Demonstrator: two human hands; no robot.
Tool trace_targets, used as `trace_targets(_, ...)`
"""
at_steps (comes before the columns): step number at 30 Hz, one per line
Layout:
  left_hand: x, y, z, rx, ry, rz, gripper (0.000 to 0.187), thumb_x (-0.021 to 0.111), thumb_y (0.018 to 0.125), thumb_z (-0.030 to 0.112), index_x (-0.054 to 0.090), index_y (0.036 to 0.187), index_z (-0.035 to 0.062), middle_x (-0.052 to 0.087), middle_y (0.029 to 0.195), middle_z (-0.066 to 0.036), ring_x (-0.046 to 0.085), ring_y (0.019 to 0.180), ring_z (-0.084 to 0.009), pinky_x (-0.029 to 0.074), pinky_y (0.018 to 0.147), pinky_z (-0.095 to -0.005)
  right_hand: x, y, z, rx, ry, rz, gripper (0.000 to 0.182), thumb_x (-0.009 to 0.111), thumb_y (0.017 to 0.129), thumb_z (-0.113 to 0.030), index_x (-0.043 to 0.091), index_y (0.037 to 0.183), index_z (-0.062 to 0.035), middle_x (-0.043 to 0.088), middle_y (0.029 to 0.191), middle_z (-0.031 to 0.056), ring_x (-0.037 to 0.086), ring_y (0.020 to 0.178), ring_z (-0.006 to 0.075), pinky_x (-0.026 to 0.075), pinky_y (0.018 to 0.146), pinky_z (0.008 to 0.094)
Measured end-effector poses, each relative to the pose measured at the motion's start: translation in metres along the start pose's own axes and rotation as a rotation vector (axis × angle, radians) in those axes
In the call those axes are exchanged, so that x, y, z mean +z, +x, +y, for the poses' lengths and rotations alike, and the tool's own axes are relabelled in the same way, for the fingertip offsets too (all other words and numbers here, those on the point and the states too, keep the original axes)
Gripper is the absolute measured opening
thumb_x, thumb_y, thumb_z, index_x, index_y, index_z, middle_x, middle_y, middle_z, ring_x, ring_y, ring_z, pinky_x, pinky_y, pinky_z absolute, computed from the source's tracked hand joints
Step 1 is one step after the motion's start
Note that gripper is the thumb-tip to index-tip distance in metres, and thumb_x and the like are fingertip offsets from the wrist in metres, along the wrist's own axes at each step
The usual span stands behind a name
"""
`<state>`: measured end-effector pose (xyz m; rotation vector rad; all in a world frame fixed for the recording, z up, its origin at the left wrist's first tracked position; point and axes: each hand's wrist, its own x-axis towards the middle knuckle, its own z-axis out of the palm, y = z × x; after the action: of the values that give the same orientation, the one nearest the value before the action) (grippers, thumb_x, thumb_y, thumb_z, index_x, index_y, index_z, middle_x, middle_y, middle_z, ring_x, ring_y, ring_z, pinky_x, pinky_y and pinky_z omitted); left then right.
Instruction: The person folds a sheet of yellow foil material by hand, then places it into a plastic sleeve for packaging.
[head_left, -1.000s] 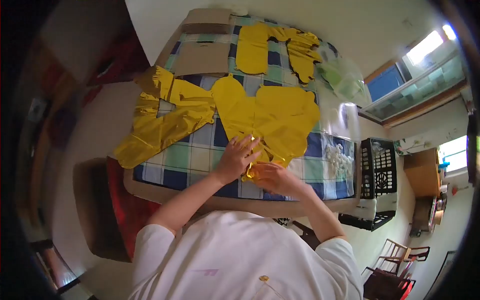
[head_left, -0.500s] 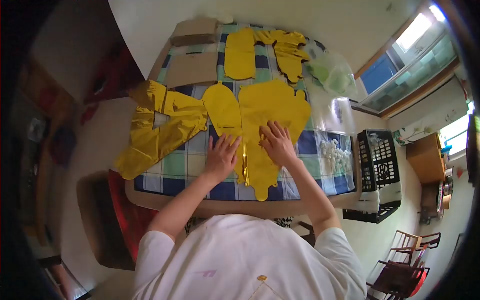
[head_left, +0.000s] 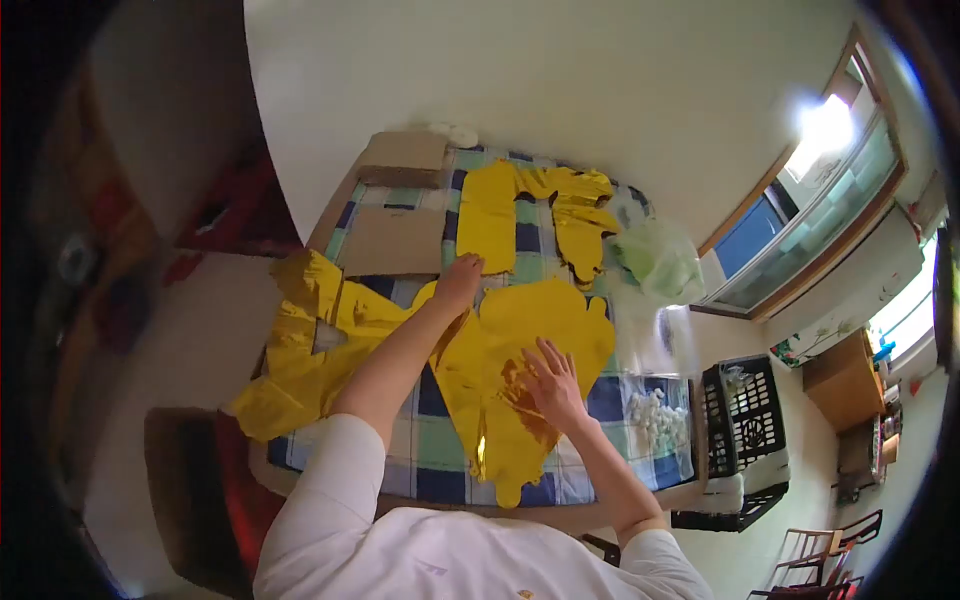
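Note:
My left hand [head_left: 460, 281] is stretched forward over the top of the narrow lobe of a gold foil sheet, its fingers closed and pressed together; what they hold, if anything, is too small to tell. My right hand [head_left: 551, 382] lies with fingers spread on the wide gold foil sheet [head_left: 540, 315]. Beyond the left hand sits another flat gold foil piece [head_left: 487, 220], joined to a crumpled part at its right. On the left, a creased gold foil shape [head_left: 300, 365] with an opening in it lies beside my left forearm.
A checked cloth [head_left: 425, 485] covers the table. Brown cardboard [head_left: 393, 242] and a cardboard stack [head_left: 403, 157] lie at the back left. Clear and greenish plastic bags [head_left: 660, 262] and small white pieces [head_left: 657, 417] are on the right, beside a black crate [head_left: 741, 415].
My left hand has moved forward from the lower foil to its upper end, and its fingers have closed. My right hand stays on the wide sheet. The view has tilted upward.

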<state>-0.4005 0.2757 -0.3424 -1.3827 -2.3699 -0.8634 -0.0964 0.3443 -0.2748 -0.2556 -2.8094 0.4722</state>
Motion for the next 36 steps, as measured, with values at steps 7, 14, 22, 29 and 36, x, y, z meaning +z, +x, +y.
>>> trace_targets(7,0.020,0.039,-0.025,0.009,0.212,-0.273,0.013,0.055,0.087,0.012,0.062,0.092,0.0019,0.063,0.097,-0.014,0.059,0.092,-0.0331,0.048,0.075,-0.0442,0.005,0.117,0.024,-0.061,-0.005,0.052,0.041,0.053,0.093,-0.024,0.048,0.131,-0.0084,0.043,0.139,0.0153,0.038,0.131,0.0336,0.026,0.108,0.0543)
trace_targets(14,-0.009,0.069,-0.038,-0.310,-0.365,0.171,0.014,0.061,0.086,0.015,0.056,0.086,0.0022,0.061,0.080,-0.014,0.060,0.077,-0.0357,0.047,0.066,-0.0443,0.062,0.184,0.048,-0.085,-0.137,-0.005,0.040,0.053,0.092,-0.020,0.048,0.130,-0.0079,0.046,0.136,0.0145,0.037,0.131,0.0309,0.026,0.108,0.0528)
trace_targets(22,-0.032,0.057,-0.025,0.036,-0.165,-0.097,0.009,0.058,0.083,0.004,0.060,0.091,0.0009,0.060,0.090,-0.018,0.058,0.088,-0.0352,0.048,0.076,-0.0447,0.062,0.191,0.038,0.045,-0.164,-0.080,0.045,0.064,0.084,-0.024,0.054,0.125,-0.0100,0.048,0.135,0.0099,0.036,0.132,0.0289,0.029,0.105,0.0543)
trace_targets(29,-0.016,0.028,-0.020,0.240,-0.050,-0.204,0.008,0.057,0.081,0.003,0.060,0.085,-0.0029,0.060,0.089,-0.017,0.058,0.089,-0.0347,0.048,0.078,-0.0436,0.065,0.181,0.043,0.076,-0.288,-0.015,0.052,0.070,0.079,-0.027,0.054,0.126,-0.0113,0.048,0.135,0.0074,0.038,0.131,0.0291,0.029,0.105,0.0562)
trace_targets(36,-0.008,0.046,-0.022,-0.132,-0.106,-0.273,0.010,0.059,0.081,0.008,0.061,0.076,0.0001,0.058,0.082,-0.017,0.059,0.078,-0.0353,0.046,0.068,-0.0453,0.052,0.182,0.033,-0.045,-0.179,0.147,0.048,0.072,0.074,-0.020,0.058,0.119,-0.0091,0.055,0.120,0.0103,0.046,0.117,0.0315,0.033,0.101,0.0518)
